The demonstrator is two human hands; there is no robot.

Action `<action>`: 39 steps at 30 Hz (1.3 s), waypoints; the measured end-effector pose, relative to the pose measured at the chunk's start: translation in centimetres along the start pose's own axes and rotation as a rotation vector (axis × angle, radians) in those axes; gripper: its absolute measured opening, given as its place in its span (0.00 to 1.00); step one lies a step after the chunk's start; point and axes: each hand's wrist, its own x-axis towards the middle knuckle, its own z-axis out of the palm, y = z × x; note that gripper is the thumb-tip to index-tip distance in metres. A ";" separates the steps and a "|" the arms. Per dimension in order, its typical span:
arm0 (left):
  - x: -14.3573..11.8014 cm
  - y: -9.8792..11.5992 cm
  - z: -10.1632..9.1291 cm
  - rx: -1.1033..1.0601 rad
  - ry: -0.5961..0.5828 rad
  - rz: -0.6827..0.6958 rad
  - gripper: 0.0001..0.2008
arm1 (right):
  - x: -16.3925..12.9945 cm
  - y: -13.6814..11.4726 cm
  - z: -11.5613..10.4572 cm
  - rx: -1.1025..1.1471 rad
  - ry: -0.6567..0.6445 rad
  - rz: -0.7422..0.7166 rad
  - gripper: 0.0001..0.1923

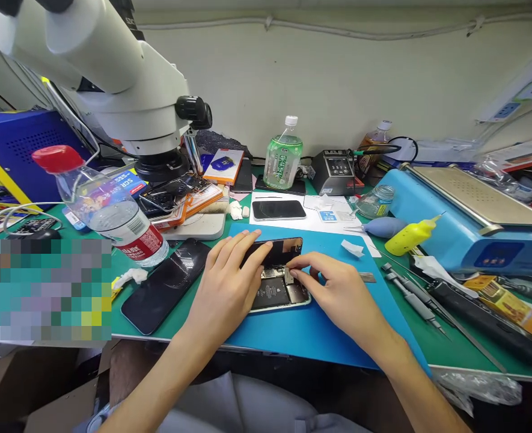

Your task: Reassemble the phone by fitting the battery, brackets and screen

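An opened smartphone (272,294) lies on the blue mat (284,337), its black battery and inner parts facing up. Its display panel (288,251) is tilted up at the far side. My left hand (225,279) holds that panel, fingers over its upper edge and the thumb side low by the phone's left end. At the phone's right end, my right hand (333,285) pinches thumb and forefinger together beside the upper inner parts, near the panel's lower edge. Whatever sits between those fingertips is too small to make out.
Left of the mat lies a dark phone (166,285), near a red-capped bottle (143,240) and a microscope (125,90). Another phone (279,210) rests on white paper behind. To the right are screwdrivers (412,294), a yellow bottle (410,236) and a blue heating plate (464,222).
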 end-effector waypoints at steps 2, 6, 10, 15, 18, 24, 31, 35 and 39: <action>0.0 0.1 0.0 -0.010 0.005 0.002 0.16 | -0.1 0.1 0.1 -0.013 0.002 -0.008 0.08; 0.0 0.4 -0.1 -0.028 -0.024 0.036 0.07 | -0.2 0.2 0.2 -0.039 0.008 -0.037 0.08; 0.1 0.5 -0.2 -0.030 -0.075 0.070 0.08 | -0.1 0.2 0.1 -0.068 0.011 -0.070 0.08; 0.2 0.7 -0.4 -0.028 -0.094 0.101 0.09 | -0.1 0.2 0.0 -0.100 0.007 -0.086 0.08; 0.2 0.7 -0.5 -0.040 -0.118 0.128 0.12 | 0.0 0.2 0.1 -0.114 0.010 -0.092 0.07; 0.2 0.6 -0.4 -0.049 -0.158 0.161 0.13 | 0.1 0.3 0.0 -0.125 0.002 -0.098 0.07; 0.1 0.6 -0.3 -0.067 -0.161 0.152 0.12 | 0.1 0.5 0.2 -0.111 -0.017 -0.109 0.08; 0.1 0.6 -0.3 -0.065 -0.159 0.153 0.11 | 0.1 0.5 0.2 -0.091 -0.028 -0.098 0.06; 0.2 0.7 -0.4 -0.058 -0.149 0.147 0.13 | 0.1 0.5 0.1 -0.070 -0.019 -0.072 0.07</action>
